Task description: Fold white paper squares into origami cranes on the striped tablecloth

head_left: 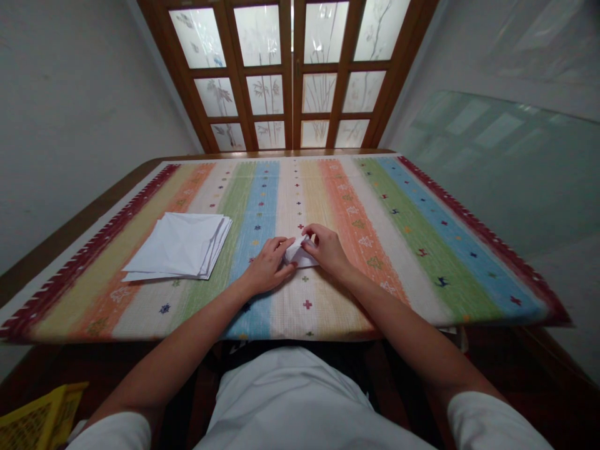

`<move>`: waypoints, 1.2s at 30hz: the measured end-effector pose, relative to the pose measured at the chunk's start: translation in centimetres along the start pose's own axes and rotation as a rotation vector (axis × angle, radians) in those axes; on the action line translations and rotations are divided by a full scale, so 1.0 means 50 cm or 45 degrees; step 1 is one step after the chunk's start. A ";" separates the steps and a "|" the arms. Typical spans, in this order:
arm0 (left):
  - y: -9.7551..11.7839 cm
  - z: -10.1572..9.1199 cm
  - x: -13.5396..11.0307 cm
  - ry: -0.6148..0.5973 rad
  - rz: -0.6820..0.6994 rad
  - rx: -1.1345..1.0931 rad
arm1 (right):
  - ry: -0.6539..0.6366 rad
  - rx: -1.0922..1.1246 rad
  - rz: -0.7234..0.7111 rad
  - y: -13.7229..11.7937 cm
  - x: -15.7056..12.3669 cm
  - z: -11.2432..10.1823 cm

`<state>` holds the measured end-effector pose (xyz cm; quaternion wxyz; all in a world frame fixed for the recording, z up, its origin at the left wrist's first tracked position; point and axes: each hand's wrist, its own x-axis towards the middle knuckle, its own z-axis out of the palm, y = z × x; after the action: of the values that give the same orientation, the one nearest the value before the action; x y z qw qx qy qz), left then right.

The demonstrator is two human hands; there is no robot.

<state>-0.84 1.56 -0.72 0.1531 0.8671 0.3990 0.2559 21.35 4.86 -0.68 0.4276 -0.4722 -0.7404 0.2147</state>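
Paper (295, 251), folded small, sits between your hands over the striped cloth (307, 322): your left hand (270, 267) grasps its left side, your right hand (329, 251) pinches its upper right.

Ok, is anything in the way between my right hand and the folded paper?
Nothing visible: your right hand is touching the folded white paper. The stack of white sheets lies apart, to the left.
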 end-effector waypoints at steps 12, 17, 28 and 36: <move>0.004 -0.006 0.003 -0.028 -0.043 -0.047 | -0.003 0.095 -0.018 -0.012 0.005 0.000; 0.006 -0.007 0.004 -0.023 -0.050 -0.045 | -0.067 0.238 0.026 -0.016 0.001 0.002; 0.006 -0.009 0.003 -0.016 -0.031 -0.082 | -0.249 0.180 -0.074 -0.014 0.000 -0.016; 0.006 -0.008 0.002 -0.028 -0.043 -0.069 | -0.375 0.166 -0.132 -0.024 -0.008 -0.036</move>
<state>-0.81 1.44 -0.23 0.1852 0.8585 0.4047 0.2546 22.29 3.79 1.00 0.3547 -0.3680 -0.8029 0.3068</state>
